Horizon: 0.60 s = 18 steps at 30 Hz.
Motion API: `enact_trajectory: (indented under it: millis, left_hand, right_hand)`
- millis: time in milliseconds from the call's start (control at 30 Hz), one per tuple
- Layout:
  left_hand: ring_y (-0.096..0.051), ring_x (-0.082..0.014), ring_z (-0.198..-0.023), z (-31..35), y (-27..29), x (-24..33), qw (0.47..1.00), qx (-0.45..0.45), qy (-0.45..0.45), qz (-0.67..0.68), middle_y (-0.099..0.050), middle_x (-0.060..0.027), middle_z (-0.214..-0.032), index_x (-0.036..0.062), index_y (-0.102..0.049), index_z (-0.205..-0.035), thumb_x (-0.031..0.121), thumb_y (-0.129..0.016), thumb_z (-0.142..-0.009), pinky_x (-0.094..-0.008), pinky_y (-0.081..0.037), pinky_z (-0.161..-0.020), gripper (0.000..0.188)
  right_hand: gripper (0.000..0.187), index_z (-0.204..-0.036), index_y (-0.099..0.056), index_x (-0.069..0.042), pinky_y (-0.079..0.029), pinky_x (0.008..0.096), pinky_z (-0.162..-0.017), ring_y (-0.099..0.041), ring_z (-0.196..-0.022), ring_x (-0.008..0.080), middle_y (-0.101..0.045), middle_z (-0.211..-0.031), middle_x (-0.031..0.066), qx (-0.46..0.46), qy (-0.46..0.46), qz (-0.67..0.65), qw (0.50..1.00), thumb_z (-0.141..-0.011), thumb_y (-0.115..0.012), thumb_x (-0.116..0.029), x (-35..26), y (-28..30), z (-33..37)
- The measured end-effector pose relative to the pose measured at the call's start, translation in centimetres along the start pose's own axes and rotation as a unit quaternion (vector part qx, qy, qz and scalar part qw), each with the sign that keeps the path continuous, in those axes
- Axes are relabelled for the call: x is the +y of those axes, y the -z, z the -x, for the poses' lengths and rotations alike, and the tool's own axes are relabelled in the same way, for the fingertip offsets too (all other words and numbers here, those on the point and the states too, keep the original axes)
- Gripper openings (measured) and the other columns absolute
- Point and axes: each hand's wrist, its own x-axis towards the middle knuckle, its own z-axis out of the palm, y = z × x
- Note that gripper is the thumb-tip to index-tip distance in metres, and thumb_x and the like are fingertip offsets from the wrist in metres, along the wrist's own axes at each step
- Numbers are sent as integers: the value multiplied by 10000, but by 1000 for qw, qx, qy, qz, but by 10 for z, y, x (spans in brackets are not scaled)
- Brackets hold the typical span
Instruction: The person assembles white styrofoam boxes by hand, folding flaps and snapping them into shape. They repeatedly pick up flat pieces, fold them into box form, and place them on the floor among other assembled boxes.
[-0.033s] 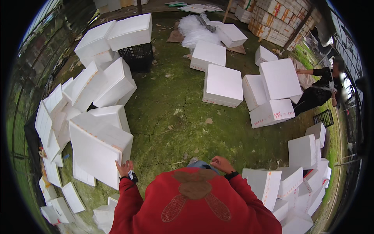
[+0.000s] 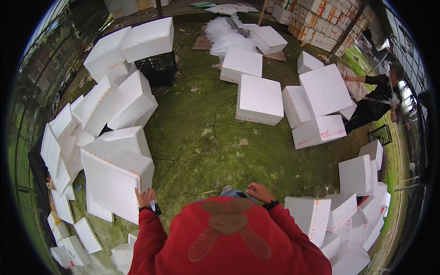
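A large white foam box (image 2: 110,183) stands tilted at the near edge of the left-hand pile, its broad flat face turned toward the person and a line of orange marks along one edge. It looks like expanded foam, so it should be light for its bulk and stiff, yet easily dented or chipped at the corners; the smooth faces may slide under a palm. Two opposite edges, held with flat hands spread wide, would seem the safest hold. The box lies just beyond and to the left of the left hand (image 2: 146,198), which is open, fingers spread, at the box's near right edge; whether it touches cannot be told. The right hand (image 2: 260,192) is well apart from the box, in front of the body, its fingers curled inward with nothing visible in them; how tightly they close is unclear. Farther out, more white boxes lie heaped behind, near a black crate (image 2: 157,68), over mossy ground (image 2: 197,133). At the far right, a co-worker (image 2: 373,103) reaches a hand to another white box (image 2: 324,90).
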Motion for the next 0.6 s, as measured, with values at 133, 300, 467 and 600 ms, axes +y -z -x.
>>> enact_trajectory:
  millis: [133,300,467,600]
  left_hand:
    - [-626,-278,-969,13,-95,-17,941,-106,-32,-321,-546,-136,-1263,66,-422,-1329,472,-582,-898,-371,-513,-736,613]
    - [-639,-188,-819,29,-195,-76,825,-229,-25,-516,-639,-71,-1061,96,-541,-1219,371,-565,-930,-305,-488,-636,400]
    - [-636,-170,-754,2,-260,-98,776,-276,47,-565,-656,-49,-974,106,-579,-1142,344,-589,-921,-295,-483,-614,325]
    - [-619,-168,-691,-63,-315,-101,810,-229,41,-539,-644,-58,-936,91,-574,-1075,305,-593,-920,-299,-479,-550,265]
  right_hand:
    - [320,-922,-600,-5,-501,367,-664,-637,-755,250,-652,-832,135,8,-55,-11,998,-825,-685,-297,6,41,-31]
    - [354,-948,-593,5,-500,388,-666,-634,-755,274,-646,-831,151,24,-35,34,999,-822,-693,-310,-5,67,-78]
    - [374,-976,-598,13,-502,388,-674,-634,-760,267,-650,-845,154,-24,-32,-5,999,-828,-691,-318,-9,66,-146]
    - [365,-1018,-608,4,-502,346,-662,-629,-745,202,-654,-814,104,36,-62,5,997,-843,-685,-307,4,99,-200]
